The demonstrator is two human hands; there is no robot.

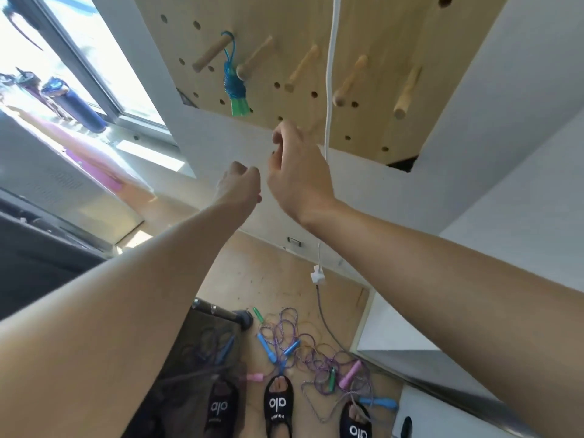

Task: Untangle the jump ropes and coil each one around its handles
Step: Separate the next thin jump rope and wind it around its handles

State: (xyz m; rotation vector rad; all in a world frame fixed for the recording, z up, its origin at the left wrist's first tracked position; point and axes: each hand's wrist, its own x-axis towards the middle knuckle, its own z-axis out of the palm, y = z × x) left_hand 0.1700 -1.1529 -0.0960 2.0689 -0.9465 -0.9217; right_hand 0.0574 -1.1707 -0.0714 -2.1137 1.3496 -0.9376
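Observation:
A coiled blue jump rope with green handles [234,86] hangs from the leftmost wooden peg [211,53] of the pegboard [284,36]. My left hand [240,184] is raised below it, fingers curled shut with nothing visible in them. Beside it my right hand [297,165] is lifted higher, fingers loosely apart, empty, just under the board's lower edge. On the floor a tangle of jump ropes [316,352] lies by my feet, with blue handles [265,346], pink handles [349,376] and a green handle [331,377] showing.
Several bare wooden pegs [349,80] stick out of the pegboard. A white cable [330,74] hangs down across it to a plug [317,275] near the floor. A dark mirror leans at lower left; a white cabinet [395,327] stands right. Black slippers [279,406] are on my feet.

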